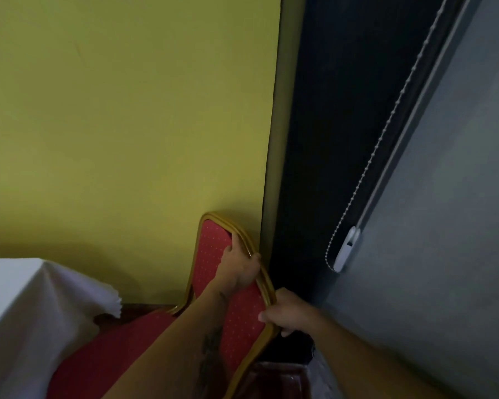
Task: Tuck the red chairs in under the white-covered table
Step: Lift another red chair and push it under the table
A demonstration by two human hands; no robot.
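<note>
Right, both hands grip the chair (213,283) back's gold frame: left hand (238,267) w/ fingers clenched over the top, right hand (285,312) at 5 o'clock. Seat's beside the table (18,306), at 3 o'clock, prob not tucked in yet.

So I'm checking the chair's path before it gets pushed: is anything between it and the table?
Nothing visible. Both hands, left hand and right hand, grip the red chair backrest; its seat already faces the white-covered table, only floor between.
</note>
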